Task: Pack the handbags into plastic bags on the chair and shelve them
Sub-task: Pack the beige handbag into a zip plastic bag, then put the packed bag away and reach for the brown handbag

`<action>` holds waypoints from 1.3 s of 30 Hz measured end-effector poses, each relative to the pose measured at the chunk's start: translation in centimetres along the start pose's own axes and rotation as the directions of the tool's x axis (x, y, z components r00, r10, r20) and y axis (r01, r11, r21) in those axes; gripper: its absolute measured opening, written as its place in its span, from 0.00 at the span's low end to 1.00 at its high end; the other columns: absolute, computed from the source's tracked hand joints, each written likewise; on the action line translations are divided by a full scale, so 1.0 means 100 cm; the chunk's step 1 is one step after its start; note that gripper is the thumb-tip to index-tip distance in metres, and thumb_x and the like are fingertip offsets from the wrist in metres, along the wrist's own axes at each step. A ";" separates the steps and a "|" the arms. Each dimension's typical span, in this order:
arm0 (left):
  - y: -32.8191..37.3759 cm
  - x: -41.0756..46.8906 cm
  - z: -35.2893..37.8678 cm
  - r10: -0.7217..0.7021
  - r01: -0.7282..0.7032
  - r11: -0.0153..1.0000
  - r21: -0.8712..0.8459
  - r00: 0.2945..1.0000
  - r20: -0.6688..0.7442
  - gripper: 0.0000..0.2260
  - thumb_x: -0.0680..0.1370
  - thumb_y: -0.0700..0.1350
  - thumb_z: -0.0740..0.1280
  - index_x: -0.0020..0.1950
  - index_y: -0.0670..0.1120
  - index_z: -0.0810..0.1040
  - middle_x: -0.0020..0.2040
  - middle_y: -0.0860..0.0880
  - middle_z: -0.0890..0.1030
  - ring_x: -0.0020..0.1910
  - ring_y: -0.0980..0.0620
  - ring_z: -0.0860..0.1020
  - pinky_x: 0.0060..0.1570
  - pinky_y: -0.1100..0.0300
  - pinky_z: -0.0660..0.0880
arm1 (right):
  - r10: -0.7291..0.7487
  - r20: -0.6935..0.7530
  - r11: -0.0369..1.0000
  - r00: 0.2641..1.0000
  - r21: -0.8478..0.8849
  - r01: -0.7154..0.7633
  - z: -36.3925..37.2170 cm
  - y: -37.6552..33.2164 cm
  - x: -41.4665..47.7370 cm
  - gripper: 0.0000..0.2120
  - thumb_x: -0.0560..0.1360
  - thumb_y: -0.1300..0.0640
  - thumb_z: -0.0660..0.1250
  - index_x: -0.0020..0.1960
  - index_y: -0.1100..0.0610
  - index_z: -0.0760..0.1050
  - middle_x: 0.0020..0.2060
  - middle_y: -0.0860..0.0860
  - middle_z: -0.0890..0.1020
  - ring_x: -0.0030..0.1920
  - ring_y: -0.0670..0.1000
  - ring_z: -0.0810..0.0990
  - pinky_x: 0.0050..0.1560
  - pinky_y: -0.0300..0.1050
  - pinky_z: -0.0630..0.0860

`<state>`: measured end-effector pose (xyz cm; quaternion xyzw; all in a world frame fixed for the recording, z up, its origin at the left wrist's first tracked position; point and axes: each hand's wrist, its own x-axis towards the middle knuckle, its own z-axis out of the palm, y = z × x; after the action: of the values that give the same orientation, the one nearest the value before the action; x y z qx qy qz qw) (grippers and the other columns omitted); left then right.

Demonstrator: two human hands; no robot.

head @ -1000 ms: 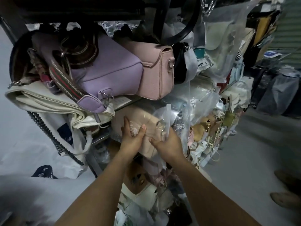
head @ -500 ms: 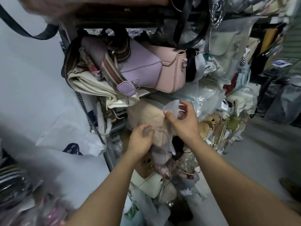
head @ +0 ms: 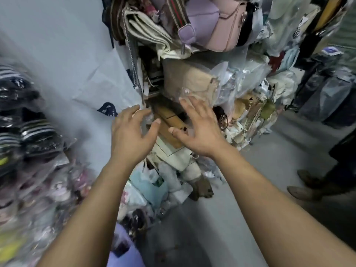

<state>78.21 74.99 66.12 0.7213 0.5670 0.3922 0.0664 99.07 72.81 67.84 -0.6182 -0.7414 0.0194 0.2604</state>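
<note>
A beige handbag in a clear plastic bag point(head: 189, 79) lies on the crowded shelf, under a lilac handbag point(head: 200, 14) and a pink handbag point(head: 229, 29). My left hand point(head: 131, 135) hovers below and left of the bagged handbag with fingers spread, holding nothing. My right hand point(head: 200, 130) is just under that bag's lower edge, fingers straight and spread; whether the fingertips touch the plastic is unclear. Both hands are in front of a brown bag point(head: 167, 122) on a lower shelf.
A chain strap point(head: 133, 60) hangs down the shelf's left side. Bagged goods pile up at the left point(head: 28, 132) and on the floor below the shelf point(head: 154, 187). A person's shoes point(head: 306, 185) stand on the grey floor at right.
Both hands have let go of the bagged beige handbag and drawn back and down, fingers now spread. The view has swung downward and left, so the shelf sits higher in the frame.
</note>
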 end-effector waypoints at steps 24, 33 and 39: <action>-0.104 -0.398 -0.264 -0.543 0.689 0.595 0.414 0.724 -0.425 0.27 0.72 0.70 0.63 0.66 0.60 0.75 0.72 0.52 0.71 0.72 0.47 0.67 0.72 0.45 0.62 | -0.650 0.212 0.713 0.730 0.503 0.489 0.133 -0.271 -0.191 0.43 0.69 0.28 0.62 0.77 0.50 0.64 0.74 0.55 0.67 0.73 0.59 0.62 0.74 0.57 0.64; -0.208 -0.521 -0.385 -0.696 0.863 0.423 0.276 0.505 -0.510 0.25 0.73 0.70 0.62 0.66 0.61 0.75 0.74 0.50 0.70 0.75 0.48 0.64 0.74 0.46 0.59 | -0.768 0.324 0.609 0.553 0.638 0.471 0.224 -0.474 -0.247 0.42 0.69 0.30 0.66 0.78 0.44 0.60 0.76 0.50 0.63 0.76 0.56 0.61 0.76 0.54 0.62; -0.291 -0.584 -0.488 -0.727 0.910 0.333 0.246 0.414 -0.547 0.26 0.74 0.69 0.62 0.69 0.58 0.74 0.75 0.50 0.68 0.75 0.46 0.63 0.74 0.43 0.59 | -0.813 0.385 0.571 0.436 0.672 0.471 0.276 -0.628 -0.295 0.39 0.73 0.35 0.69 0.79 0.41 0.57 0.78 0.49 0.60 0.78 0.52 0.57 0.76 0.53 0.59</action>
<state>21.72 17.26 55.12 0.2347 0.9379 0.2530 -0.0350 33.74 38.79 55.36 -0.1395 -0.9343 0.3107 0.1055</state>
